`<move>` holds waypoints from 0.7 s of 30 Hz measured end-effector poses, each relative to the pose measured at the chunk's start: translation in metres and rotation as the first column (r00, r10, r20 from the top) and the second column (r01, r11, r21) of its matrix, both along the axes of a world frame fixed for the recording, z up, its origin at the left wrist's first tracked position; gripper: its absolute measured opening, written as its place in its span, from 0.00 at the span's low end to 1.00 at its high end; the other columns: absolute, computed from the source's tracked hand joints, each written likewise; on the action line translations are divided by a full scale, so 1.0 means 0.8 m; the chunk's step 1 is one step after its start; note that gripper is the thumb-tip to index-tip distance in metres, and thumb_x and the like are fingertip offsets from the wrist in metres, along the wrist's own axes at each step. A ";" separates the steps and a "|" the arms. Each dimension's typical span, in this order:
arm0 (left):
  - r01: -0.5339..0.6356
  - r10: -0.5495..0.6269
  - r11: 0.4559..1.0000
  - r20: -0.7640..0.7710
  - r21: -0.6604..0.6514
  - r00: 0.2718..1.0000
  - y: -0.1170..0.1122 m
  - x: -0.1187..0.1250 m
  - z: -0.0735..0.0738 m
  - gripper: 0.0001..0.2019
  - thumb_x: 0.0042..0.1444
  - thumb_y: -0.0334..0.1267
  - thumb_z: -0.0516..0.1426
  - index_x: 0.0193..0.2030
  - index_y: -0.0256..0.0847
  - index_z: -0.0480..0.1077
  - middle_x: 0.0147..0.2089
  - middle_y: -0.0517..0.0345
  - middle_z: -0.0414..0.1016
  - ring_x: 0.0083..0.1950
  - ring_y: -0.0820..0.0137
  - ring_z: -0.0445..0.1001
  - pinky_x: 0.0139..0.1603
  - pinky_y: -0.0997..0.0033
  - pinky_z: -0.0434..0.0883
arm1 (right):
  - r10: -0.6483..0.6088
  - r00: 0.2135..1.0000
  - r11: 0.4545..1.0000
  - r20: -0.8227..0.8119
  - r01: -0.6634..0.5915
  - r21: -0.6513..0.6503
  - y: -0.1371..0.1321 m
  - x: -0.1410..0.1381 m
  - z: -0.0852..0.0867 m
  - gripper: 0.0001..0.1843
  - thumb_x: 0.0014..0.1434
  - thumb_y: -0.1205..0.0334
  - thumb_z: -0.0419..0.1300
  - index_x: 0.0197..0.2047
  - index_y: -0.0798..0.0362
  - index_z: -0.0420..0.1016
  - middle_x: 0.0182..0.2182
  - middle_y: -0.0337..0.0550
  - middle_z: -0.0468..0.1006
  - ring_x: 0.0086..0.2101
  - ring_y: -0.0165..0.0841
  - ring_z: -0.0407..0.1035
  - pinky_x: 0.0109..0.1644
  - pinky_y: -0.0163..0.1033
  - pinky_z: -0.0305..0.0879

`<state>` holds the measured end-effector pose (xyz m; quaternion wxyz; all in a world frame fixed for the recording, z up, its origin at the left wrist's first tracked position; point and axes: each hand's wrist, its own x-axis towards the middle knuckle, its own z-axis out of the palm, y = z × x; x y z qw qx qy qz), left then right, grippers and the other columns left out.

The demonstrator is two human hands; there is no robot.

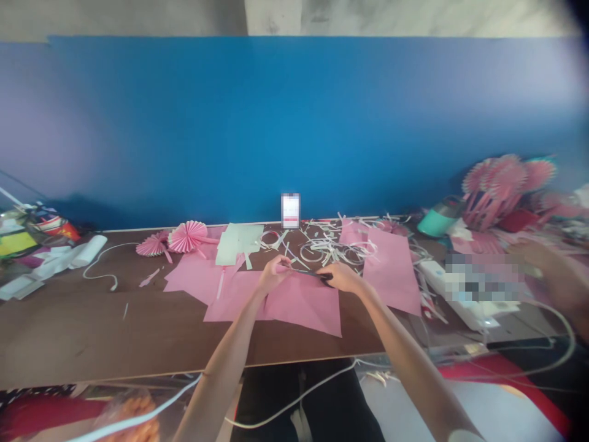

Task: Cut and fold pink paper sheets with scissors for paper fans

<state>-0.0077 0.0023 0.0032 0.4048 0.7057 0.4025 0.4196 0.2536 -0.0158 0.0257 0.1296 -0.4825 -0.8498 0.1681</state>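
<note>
Over the middle of the table, my right hand point(341, 277) is wrapped round the dark handles of a pair of scissors point(307, 272). Their blades point left, towards my left hand point(275, 274). My left hand pinches the upper edge of a pink paper sheet point(306, 304), its fingertips close to the scissor tips. How far the blades are apart is too small to tell. More pink sheets point(234, 301) lie under and to the left, and another pink sheet point(393, 267) lies to the right. Behind my hands, thin white paper strips point(329, 245) form a tangled heap.
A blurred phone point(290, 212) stands against the blue wall. Pink folded paper rosettes point(188, 237) lie at the left, with more rosettes point(504, 178) at the right behind a teal cup point(439, 218). A white power strip point(453, 294) and another person's arm point(547, 273) are at the right.
</note>
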 end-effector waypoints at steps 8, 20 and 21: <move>0.016 -0.017 1.000 0.019 0.017 1.000 0.003 0.000 -0.005 0.14 0.49 0.40 0.61 0.42 0.39 0.67 0.38 0.56 0.75 0.43 0.67 0.74 0.51 0.65 0.67 | 0.036 0.998 0.999 -0.043 -0.036 -0.004 0.009 -0.006 -0.008 0.21 0.51 0.69 0.55 0.46 0.46 0.79 0.40 0.40 0.81 0.40 0.35 0.74 0.45 0.34 0.64; -0.015 0.016 1.000 0.049 -0.016 0.999 0.001 0.000 -0.004 0.14 0.48 0.41 0.62 0.41 0.40 0.69 0.40 0.55 0.74 0.44 0.66 0.73 0.49 0.66 0.68 | -0.007 0.983 1.000 -0.181 0.005 -0.011 0.012 -0.011 -0.012 0.20 0.50 0.69 0.55 0.46 0.48 0.78 0.42 0.41 0.80 0.41 0.36 0.73 0.47 0.36 0.64; -0.033 0.034 0.999 0.042 -0.022 0.999 0.002 -0.001 -0.004 0.13 0.49 0.41 0.61 0.41 0.40 0.69 0.41 0.55 0.74 0.44 0.66 0.74 0.48 0.66 0.68 | -0.043 0.969 0.999 -0.242 0.038 -0.025 0.012 -0.010 -0.012 0.20 0.51 0.68 0.56 0.47 0.49 0.78 0.42 0.42 0.80 0.42 0.37 0.73 0.47 0.37 0.65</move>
